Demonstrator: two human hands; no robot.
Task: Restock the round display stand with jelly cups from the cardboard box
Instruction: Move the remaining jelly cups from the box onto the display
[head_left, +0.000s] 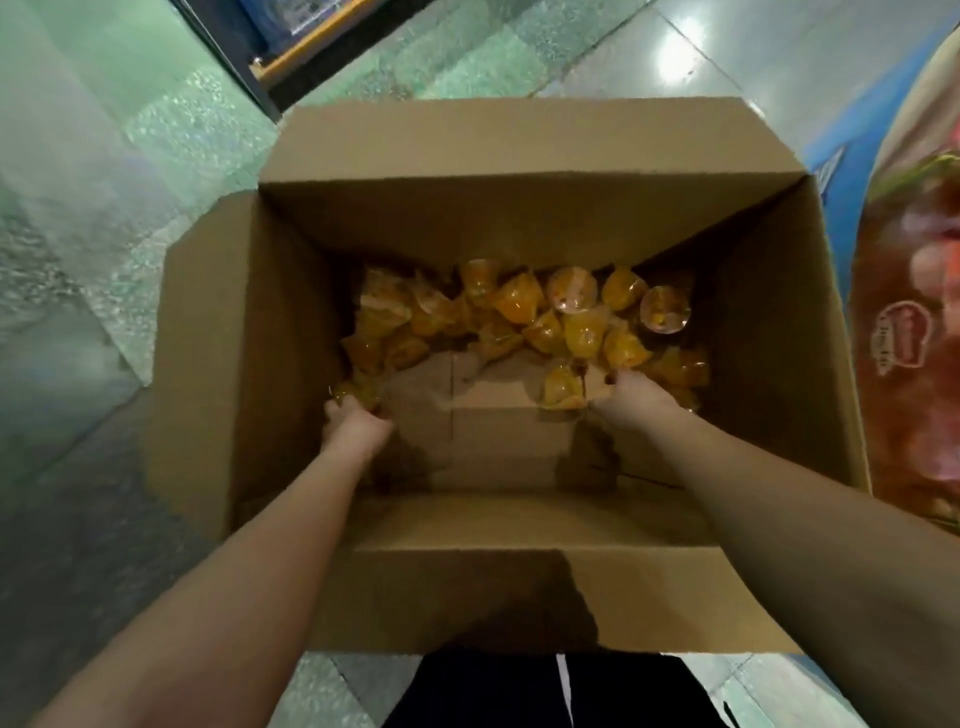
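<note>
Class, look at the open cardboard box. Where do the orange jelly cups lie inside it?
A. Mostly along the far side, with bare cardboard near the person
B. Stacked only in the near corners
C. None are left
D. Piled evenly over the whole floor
A: the jelly cups crowd the far side of the cardboard box, while the floor nearer the person shows bare cardboard.

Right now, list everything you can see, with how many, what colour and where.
cardboard box: one, brown, open, centre, on the floor
jelly cups: a loose pile, too many to count, orange, far end of the box bottom
display stand: one, red-brown printed side, right edge
floor: pale green tiles, all round
left hand: grips cups, left in the box
right hand: curled at cups, right in the box
</note>
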